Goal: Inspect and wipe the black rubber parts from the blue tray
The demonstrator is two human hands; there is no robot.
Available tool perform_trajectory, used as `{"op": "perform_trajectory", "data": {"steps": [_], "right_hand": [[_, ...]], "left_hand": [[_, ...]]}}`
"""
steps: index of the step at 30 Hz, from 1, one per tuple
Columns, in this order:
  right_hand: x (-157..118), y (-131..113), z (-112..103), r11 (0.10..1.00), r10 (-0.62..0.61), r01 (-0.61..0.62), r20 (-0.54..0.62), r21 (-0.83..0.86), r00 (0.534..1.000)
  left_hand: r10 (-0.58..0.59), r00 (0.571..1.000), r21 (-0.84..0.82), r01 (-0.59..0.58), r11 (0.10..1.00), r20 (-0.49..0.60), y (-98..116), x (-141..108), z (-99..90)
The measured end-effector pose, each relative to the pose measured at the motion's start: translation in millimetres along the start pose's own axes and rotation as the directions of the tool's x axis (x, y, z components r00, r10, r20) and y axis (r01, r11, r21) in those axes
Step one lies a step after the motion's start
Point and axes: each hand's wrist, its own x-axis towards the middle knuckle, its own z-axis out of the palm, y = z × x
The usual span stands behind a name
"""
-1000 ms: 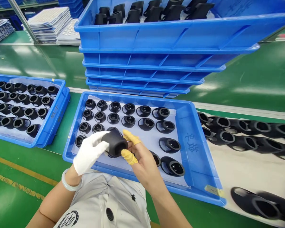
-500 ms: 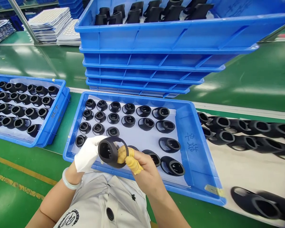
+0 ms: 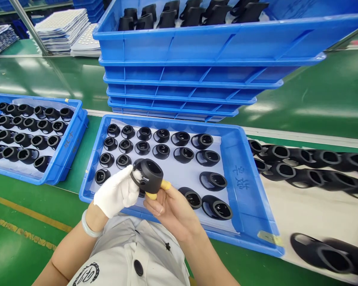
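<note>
A hollow black part (image 3: 151,183), rounded with a wide opening and a thin ring on one side, is held up between both hands. My left hand (image 3: 116,194), in a white glove, is closed on its left side at the ring. Yellow finger covers show on my right hand (image 3: 174,212), which grips the part from below and right. Beneath lies a blue tray (image 3: 244,174) lined with white paper (image 3: 181,172). Rows of similar black parts (image 3: 162,151) stand in it, openings up. Those right behind my hands are partly hidden.
Left stands another blue tray (image 3: 55,169) with black parts. Stacked blue trays (image 3: 179,47) rise behind, the top one holding more. Black parts (image 3: 282,171) also rest on a pale surface (image 3: 283,214) at right. White stacks (image 3: 61,33) sit at back left.
The held part has been turned: its ring now lies toward my left hand and its opening faces up and right. My right fingers have shifted from the ring to the body.
</note>
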Motion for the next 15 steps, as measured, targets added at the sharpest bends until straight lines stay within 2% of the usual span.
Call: {"op": "perform_trajectory", "data": {"steps": [3, 7, 12, 15], "right_hand": [[4.8, 7.3, -4.0, 0.998, 0.07, -0.07, 0.021, 0.003, 0.997], [6.2, 12.4, -5.3, 0.99, 0.113, -0.109, 0.04, -0.087, 0.993], [4.7, 9.1, -4.2, 0.966, 0.047, -0.033, 0.048, -0.256, 0.998], [3.7, 6.3, -7.0, 0.901, -0.043, 0.071, 0.076, -0.429, 0.996]], "left_hand": [[-0.018, 1.0, -0.045, 0.019, 0.999, 0.011, -0.2, -1.5, -0.5], [0.03, 0.99, 0.0, -0.031, 1.0, 0.137, -1.0, -4.7, 0.7], [0.191, 0.961, 0.117, -0.217, 0.969, 0.201, -2.9, -9.5, 2.1], [0.283, 0.938, 0.246, -0.328, 0.912, 0.201, -1.7, -14.2, 2.8]]}}
